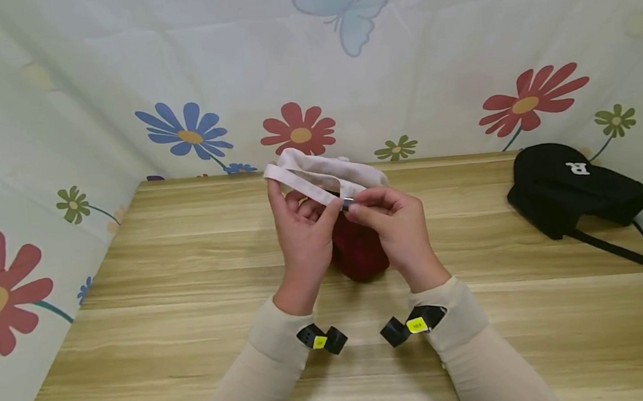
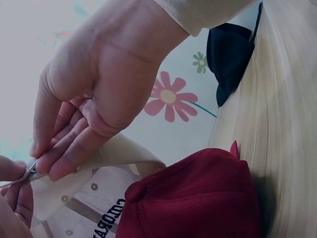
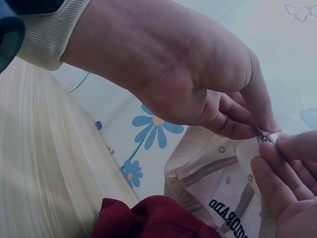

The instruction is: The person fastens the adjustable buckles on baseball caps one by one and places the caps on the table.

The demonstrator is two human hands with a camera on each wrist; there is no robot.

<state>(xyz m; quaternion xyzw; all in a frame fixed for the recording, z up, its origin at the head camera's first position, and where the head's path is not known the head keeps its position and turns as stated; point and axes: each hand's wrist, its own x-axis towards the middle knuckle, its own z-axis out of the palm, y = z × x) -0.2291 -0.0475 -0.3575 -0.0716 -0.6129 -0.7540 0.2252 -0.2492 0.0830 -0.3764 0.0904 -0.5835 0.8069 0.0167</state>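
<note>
Above the wooden table I hold an off-white baseball cap by its back strap. My left hand pinches the strap near a small metal buckle, its thumb and fingertips close to the clasp. From the other side, my right hand pinches the strap at the buckle. The inside of the cap, with dark lettering, shows in both wrist views. Just below the hands stands a dark red cap, partly hidden by them in the head view.
On the table's right side lies a black cap with a white letter and a loose strap. A flower-print curtain borders the wooden table at the back and left.
</note>
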